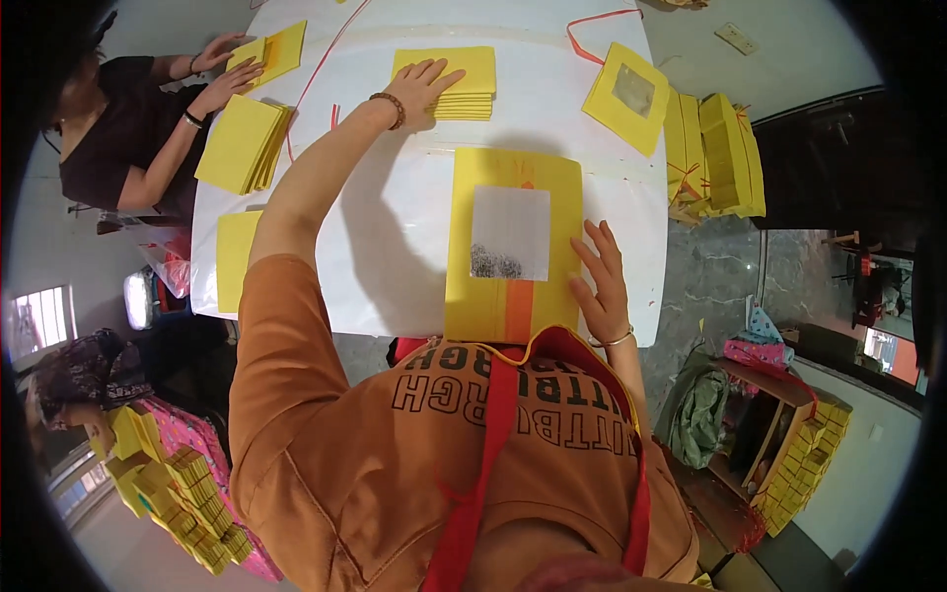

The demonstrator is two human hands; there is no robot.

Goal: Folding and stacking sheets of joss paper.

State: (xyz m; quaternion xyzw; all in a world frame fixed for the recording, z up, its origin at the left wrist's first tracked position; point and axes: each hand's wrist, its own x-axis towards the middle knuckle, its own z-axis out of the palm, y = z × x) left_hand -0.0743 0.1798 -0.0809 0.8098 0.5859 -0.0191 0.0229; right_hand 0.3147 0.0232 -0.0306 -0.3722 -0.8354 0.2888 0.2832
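Note:
My left hand (419, 89) lies flat with fingers spread on a neat stack of yellow folded paper (464, 101) at the far middle of the table. My right hand (604, 286) is open, its thumb and fingers apart at the right edge of a yellow paper sheet or packet (466, 296). That piece lies right in front of my body, with an orange strip (519, 311) running down it. On top of it sits a whitish square (510, 222) with a dark speckled patch at its lower left. I cannot tell whether my right fingers touch the yellow edge.
The white-covered table (395, 286) also bears yellow stacks (242, 143) on the left and a tilted yellow packet (619, 104) at the far right. Red string (330, 54) trails across it. A co-worker's hands (222, 84) handle yellow paper at the far left. Yellow bundles (730, 158) stand beyond the right edge.

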